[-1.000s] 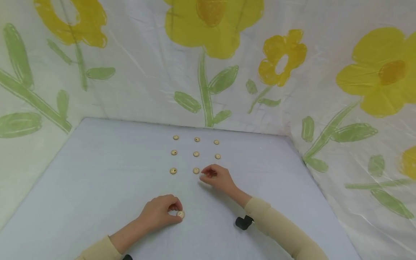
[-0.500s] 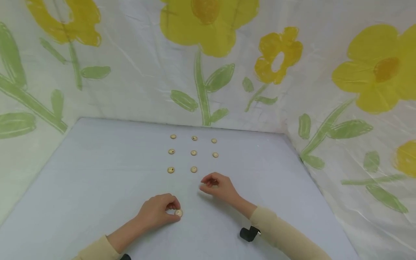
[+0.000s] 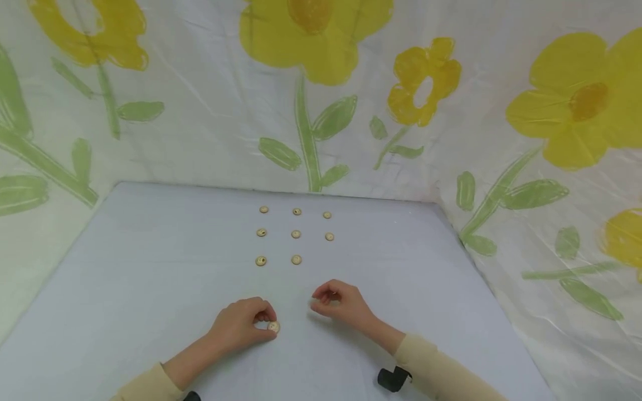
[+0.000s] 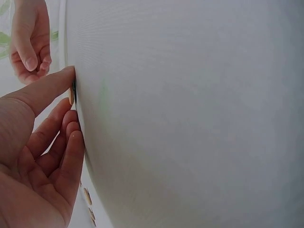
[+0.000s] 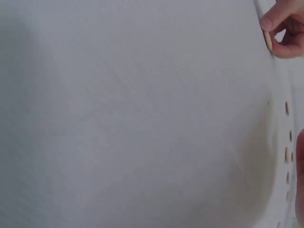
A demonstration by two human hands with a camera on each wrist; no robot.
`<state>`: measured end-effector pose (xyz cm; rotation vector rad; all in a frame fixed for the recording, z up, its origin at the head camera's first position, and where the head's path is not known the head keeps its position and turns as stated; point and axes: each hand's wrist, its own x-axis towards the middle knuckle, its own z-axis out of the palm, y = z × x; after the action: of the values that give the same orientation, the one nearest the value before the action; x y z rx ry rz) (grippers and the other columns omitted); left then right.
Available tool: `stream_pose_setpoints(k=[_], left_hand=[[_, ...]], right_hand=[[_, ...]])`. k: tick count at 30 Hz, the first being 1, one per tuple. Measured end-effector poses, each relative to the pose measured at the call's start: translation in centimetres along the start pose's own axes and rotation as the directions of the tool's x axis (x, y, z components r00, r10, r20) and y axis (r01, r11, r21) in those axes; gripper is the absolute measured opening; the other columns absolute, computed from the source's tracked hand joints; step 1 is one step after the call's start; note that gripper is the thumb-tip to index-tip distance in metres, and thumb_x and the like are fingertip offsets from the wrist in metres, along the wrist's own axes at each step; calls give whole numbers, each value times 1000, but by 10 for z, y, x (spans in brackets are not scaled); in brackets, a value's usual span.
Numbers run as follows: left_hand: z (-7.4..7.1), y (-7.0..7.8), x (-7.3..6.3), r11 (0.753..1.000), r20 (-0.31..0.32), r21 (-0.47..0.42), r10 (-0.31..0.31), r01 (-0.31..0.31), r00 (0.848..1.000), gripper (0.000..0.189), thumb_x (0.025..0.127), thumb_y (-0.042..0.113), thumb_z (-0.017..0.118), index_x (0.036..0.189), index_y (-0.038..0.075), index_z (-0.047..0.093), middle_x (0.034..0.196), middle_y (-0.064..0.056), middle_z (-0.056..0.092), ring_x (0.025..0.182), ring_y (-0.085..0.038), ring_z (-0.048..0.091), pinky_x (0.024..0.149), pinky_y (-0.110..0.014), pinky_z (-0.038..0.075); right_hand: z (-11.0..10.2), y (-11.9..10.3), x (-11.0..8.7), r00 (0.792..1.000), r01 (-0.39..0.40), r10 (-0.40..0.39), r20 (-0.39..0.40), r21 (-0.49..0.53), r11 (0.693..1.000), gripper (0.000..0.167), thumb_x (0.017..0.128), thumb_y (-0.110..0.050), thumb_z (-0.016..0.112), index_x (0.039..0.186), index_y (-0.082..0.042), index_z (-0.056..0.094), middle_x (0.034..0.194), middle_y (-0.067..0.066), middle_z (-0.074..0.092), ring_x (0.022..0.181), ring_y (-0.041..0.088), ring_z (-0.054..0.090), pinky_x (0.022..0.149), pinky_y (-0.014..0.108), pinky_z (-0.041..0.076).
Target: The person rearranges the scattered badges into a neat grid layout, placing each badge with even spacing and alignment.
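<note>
Between thumb and fingertips my left hand (image 3: 243,324) pinches a small round wooden disc (image 3: 273,327) that looks like a button, low at the tabletop. Seen edge-on in the left wrist view, that wooden disc (image 4: 71,95) is a thin tan sliver between the fingers. My right hand (image 3: 343,303) hovers over the table to the right, fingers loosely curved, holding nothing. Beyond both hands, several similar discs lie in rows, including one disc (image 3: 296,259) in the nearest row and another disc (image 3: 329,236) at the right of the middle row.
The table (image 3: 165,262) has a pale cover. A white curtain (image 3: 210,111) with painted yellow flowers and green leaves rises behind the table and along its sides. Black wrist cameras, such as the right wrist camera (image 3: 393,380), hang below the sleeves.
My right hand has drawn back from beside the nearest row towards me. The left hand keeps its pinch on the disc in about the same place. The view has shifted slightly.
</note>
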<state>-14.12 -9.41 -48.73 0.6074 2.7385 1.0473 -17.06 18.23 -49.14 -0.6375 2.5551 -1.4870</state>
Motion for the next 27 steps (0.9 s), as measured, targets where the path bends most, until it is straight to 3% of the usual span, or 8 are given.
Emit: stream_pose_setpoints(k=[10,15,24,27], left_hand=[[0,-1,-1,1000,-5,6,4,-3,1000,22,72,31,84,83,28,64,77,17,54,71,-3,49,64,-26,40],[0,-1,0,1000,-11,16,13,-12,1000,23,72,31,84,83,29,64,77,18,54,71,-2,48,64,-26,40],[0,1,0,1000,-14,24,20,-20,1000,21,73,29,83,82,27,65,76,18,54,70,-2,48,63,-26,40],[0,1,0,999,-18,34,25,-24,1000,20,72,28,83,82,26,65,76,18,55,70,-2,48,63,-26,41]], right_hand=[[8,1,-28,998,51,-50,27,-35,998,20,82,-19,80,97,-13,68,92,-2,68,79,11,61,72,25,52],[10,2,-38,999,27,-25,37,-55,998,20,81,-23,80,96,-15,69,91,-5,67,77,9,60,70,24,51],[13,-1,-48,998,-39,40,41,-26,999,21,81,-16,79,99,-13,69,93,-1,68,80,21,62,72,26,51],[12,-17,-49,999,-29,31,40,-31,999,21,81,-10,79,99,-6,68,94,7,68,80,26,61,72,27,52]])
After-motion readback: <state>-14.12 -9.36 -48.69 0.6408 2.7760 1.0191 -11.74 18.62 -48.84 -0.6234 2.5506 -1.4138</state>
